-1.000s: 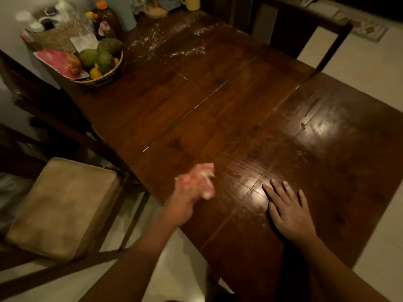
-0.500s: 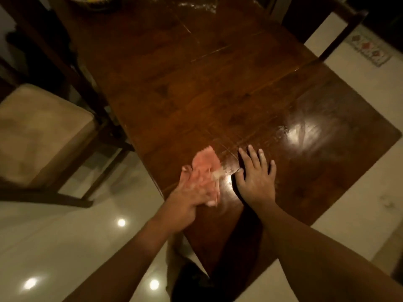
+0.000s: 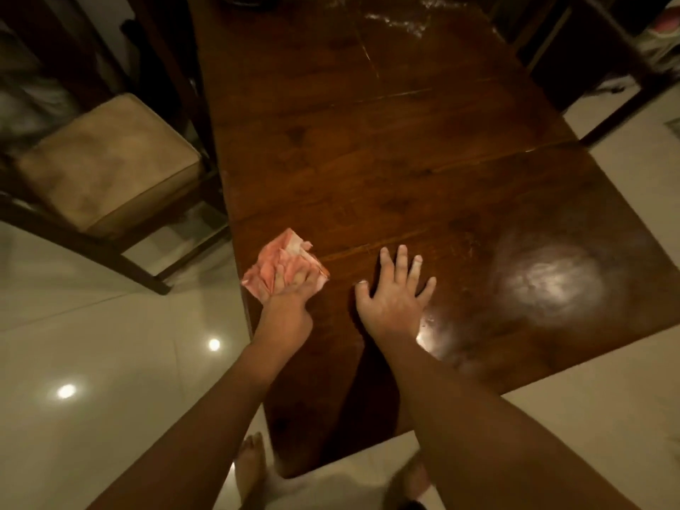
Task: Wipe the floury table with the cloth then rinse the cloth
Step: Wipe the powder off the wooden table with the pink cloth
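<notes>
Left grip (image 3: 285, 307): fingers laid fairly flat on the pink cloth (image 3: 272, 265), pressing it down on the dark wooden desk (image 3: 386, 160). Grip unclenched, nothing pinched. A flat palm spreads the load, so I judge more cloth meets the wood on each pass.

The desk's edge runs just left of the cloth.

Right grip (image 3: 395, 288): palm down, fingers spread, empty, just right of the cloth and not touching it. Probably a brace while I lean forward.

Flour streaks (image 3: 397, 20) lie well beyond the cloth and are not yet wiped. There is a hazy white patch (image 3: 548, 277) well right of the cloth. Flour film or lamp glare: cannot tell.

Wiping is under way and rinsing has not begun.

No brand, label or writing is legible anywhere.
</notes>
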